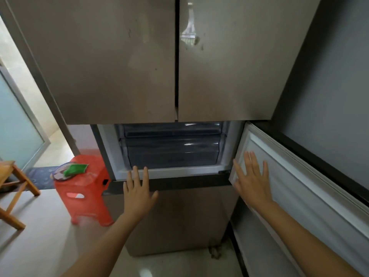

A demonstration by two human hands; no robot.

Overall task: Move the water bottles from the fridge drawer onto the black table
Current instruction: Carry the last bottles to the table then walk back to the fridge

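Note:
A tall brown fridge (123, 62) fills the view. Its middle compartment stands open, showing dark translucent drawers (171, 152) pushed in; no water bottles show through them. The compartment's door (299, 188) is swung out to the right, its white inner side facing me. My left hand (137, 188) reaches toward the compartment's lower front edge with straight, spread fingers and holds nothing. My right hand (251, 180) lies flat with spread fingers against the inner face of the open door near its hinge side. The black table is out of view.
A red plastic stool (87, 196) with a plate and a green packet on it stands left of the fridge. A wooden chair (14, 188) is at the far left. A dark grey wall (329, 76) runs along the right. The fridge's lower door (175, 216) is closed.

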